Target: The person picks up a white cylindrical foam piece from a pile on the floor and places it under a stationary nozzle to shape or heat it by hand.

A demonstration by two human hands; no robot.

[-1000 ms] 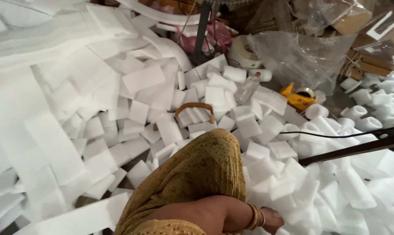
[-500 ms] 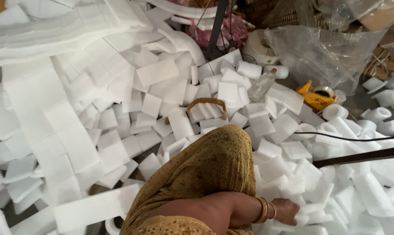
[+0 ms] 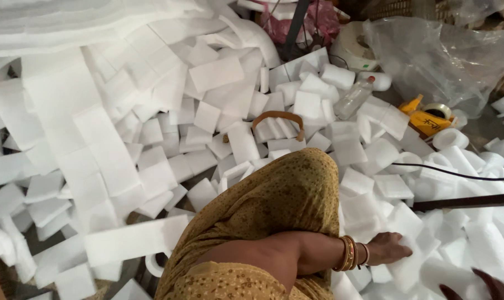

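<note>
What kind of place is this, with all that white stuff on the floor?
Probably a small packing workshop: cut white foam pieces cover the floor, with a tape roll, a clear plastic bag and a hand sorting foam.

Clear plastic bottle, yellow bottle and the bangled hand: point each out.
Clear plastic bottle (image 3: 353, 98), head view, mid-body.
Yellow bottle (image 3: 427, 119), head view, its flat side.
Left hand (image 3: 390, 248), head view, back of hand, resting on a white foam piece (image 3: 407, 266).
</note>
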